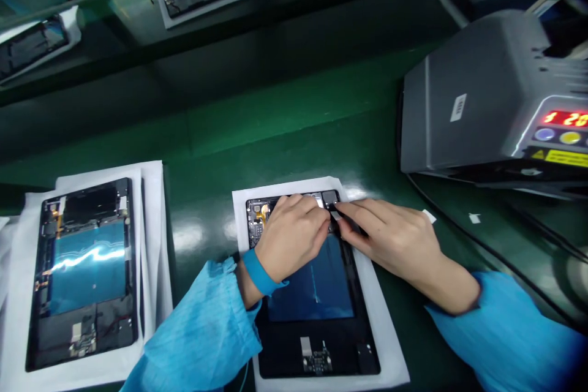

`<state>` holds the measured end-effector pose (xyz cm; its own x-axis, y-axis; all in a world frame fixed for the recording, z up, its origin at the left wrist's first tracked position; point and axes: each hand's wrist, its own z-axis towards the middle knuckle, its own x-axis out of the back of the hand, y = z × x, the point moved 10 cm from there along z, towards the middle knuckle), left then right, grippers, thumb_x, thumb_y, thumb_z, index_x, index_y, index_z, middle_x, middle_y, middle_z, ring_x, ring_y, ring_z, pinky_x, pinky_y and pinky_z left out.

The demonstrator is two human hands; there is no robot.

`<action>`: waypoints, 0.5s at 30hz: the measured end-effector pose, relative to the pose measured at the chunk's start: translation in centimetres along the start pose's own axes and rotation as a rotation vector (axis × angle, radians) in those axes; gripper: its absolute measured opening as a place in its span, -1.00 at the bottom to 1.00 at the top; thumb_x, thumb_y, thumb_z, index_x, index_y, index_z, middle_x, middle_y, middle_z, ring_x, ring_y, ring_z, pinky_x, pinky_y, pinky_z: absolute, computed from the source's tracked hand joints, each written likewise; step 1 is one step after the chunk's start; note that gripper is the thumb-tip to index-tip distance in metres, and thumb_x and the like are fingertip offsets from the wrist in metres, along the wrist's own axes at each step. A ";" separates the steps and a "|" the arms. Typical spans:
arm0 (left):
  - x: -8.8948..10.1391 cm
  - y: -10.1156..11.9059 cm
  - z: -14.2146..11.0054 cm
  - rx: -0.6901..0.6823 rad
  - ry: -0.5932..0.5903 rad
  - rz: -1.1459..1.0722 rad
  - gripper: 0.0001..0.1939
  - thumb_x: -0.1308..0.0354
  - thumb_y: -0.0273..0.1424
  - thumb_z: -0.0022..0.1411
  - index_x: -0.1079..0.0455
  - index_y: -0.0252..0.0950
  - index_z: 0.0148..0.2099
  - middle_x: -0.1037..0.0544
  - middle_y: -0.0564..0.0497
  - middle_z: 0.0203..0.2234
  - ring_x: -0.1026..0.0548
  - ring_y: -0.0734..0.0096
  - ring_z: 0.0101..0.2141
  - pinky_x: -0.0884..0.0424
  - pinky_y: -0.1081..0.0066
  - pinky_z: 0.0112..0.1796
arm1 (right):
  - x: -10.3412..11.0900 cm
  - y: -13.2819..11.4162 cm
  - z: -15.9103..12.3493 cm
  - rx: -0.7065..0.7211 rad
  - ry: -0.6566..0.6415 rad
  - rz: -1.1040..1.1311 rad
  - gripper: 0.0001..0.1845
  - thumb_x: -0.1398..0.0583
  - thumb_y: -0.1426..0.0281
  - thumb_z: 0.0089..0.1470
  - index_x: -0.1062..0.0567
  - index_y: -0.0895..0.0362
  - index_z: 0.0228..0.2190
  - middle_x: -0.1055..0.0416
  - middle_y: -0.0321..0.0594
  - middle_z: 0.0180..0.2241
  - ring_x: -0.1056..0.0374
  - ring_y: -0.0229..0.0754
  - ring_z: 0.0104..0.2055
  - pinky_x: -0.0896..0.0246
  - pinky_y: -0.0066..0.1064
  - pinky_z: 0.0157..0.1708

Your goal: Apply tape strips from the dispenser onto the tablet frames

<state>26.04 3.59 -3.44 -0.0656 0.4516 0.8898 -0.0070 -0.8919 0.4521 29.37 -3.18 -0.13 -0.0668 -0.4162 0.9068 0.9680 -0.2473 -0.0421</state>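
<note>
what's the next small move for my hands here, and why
Probably ease the left hand back slightly for a clearer view: its fingers crowd the small pale tab at the right hand's fingertips, near the open tablet's top right corner.

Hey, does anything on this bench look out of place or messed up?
Two small white scraps lie loose on the green bench near the right hand, perhaps dropped litter. The white sheets under the open tablet on the left are stacked askew. I see no spill or obvious damage.
</note>
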 end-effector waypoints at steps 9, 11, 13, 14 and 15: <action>0.1 0.0 0.1 0.002 -0.002 -0.002 -0.79 0.01 -0.41 0.34 -0.40 -0.28 -0.32 -0.43 0.01 -0.39 -0.35 0.29 -0.29 -0.26 0.27 -0.24 | -0.2 0.1 -0.1 -0.005 -0.009 0.004 -0.90 -0.17 0.46 0.12 -0.51 0.14 -0.32 -0.51 -0.28 -0.38 -0.37 -0.31 -0.45 -0.17 -0.42 -0.45; 0.1 0.0 0.1 0.004 -0.001 -0.007 -0.79 0.01 -0.41 0.35 -0.40 -0.28 -0.31 -0.43 0.01 -0.39 -0.35 0.29 -0.29 -0.26 0.27 -0.24 | -0.3 0.1 -0.1 -0.002 -0.007 0.008 -0.90 -0.17 0.46 0.12 -0.51 0.14 -0.32 -0.52 -0.27 -0.37 -0.38 -0.31 -0.45 -0.19 -0.42 -0.44; 0.1 0.0 0.0 0.005 0.002 -0.007 -0.79 0.01 -0.41 0.35 -0.41 -0.28 -0.31 -0.43 0.01 -0.39 -0.34 0.29 -0.29 -0.26 0.27 -0.24 | -0.3 0.1 -0.1 0.003 -0.010 0.015 -0.89 -0.16 0.45 0.13 -0.51 0.14 -0.32 -0.52 -0.27 -0.36 -0.38 -0.31 -0.44 -0.20 -0.42 -0.43; 0.1 0.0 0.0 0.005 0.003 -0.007 -0.79 0.01 -0.41 0.35 -0.40 -0.28 -0.32 -0.43 0.01 -0.39 -0.34 0.29 -0.29 -0.26 0.27 -0.24 | -0.4 0.1 -0.1 0.003 -0.012 0.019 -0.89 -0.16 0.45 0.13 -0.51 0.15 -0.32 -0.52 -0.27 -0.36 -0.39 -0.30 -0.44 -0.20 -0.42 -0.43; 0.1 0.0 0.0 0.006 0.003 -0.007 -0.79 0.01 -0.41 0.34 -0.40 -0.28 -0.32 -0.43 0.01 -0.39 -0.34 0.29 -0.29 -0.26 0.27 -0.24 | -0.4 0.1 -0.1 0.001 -0.014 0.023 -0.89 -0.16 0.44 0.14 -0.51 0.15 -0.32 -0.52 -0.26 -0.36 -0.39 -0.30 -0.43 -0.21 -0.42 -0.42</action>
<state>26.08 3.64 -3.35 -0.0686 0.4575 0.8866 -0.0017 -0.8887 0.4585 29.53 -3.08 -0.56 -0.0409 -0.4091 0.9116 0.9696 -0.2364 -0.0626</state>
